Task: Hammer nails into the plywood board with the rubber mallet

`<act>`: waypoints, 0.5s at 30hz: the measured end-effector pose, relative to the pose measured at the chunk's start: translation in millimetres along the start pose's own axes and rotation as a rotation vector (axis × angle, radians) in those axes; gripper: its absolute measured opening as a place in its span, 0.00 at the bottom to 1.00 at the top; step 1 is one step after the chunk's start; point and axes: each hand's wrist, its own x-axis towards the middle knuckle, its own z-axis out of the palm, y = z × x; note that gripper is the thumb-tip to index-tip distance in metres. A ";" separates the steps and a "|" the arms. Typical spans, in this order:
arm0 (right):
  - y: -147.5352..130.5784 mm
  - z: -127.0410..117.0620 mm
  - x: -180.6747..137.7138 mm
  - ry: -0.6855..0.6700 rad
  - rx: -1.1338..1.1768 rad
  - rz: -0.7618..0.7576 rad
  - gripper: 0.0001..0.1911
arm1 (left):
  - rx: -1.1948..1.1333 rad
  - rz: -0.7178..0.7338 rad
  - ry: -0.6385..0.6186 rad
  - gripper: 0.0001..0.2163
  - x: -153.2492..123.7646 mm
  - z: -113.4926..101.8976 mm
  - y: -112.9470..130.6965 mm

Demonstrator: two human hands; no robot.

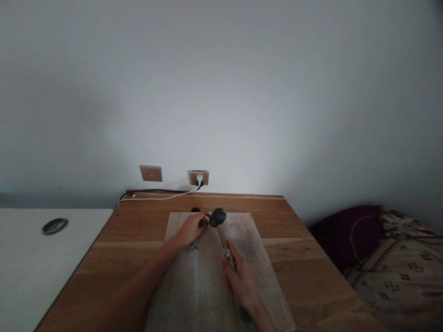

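My right hand is wrapped round the handle of a mallet with a rounded black head and a pale, worn shaft. The head is raised towards the far end of a worn wooden board. Close to its left, my left hand has its fingers closed at a small dark brown piece; its exact kind is too small to tell. Several small metal nails or screws lie on the board just below my left hand.
The board lies on a wooden table against a wall. A dark round object sits behind the board. A white cable runs to a socket. On the white surface at left lies a dark oval dish. Patterned fabric is at right.
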 end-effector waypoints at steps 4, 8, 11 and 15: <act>1.2 0.6 3.2 -0.007 -0.005 -0.014 0.43 | -0.028 -0.021 0.011 0.15 0.1 -1.2 2.1; 2.2 0.8 4.1 -0.007 -0.028 -0.035 0.41 | -0.027 -0.048 0.003 0.16 1.3 -0.1 -1.4; 5.1 2.0 5.1 0.002 -0.060 -0.077 0.38 | -0.032 -0.035 0.006 0.21 2.4 2.1 -5.4; 11.4 4.1 5.9 0.084 -0.099 -0.164 0.33 | -0.020 -0.025 -0.011 0.22 1.2 -7.3 -1.9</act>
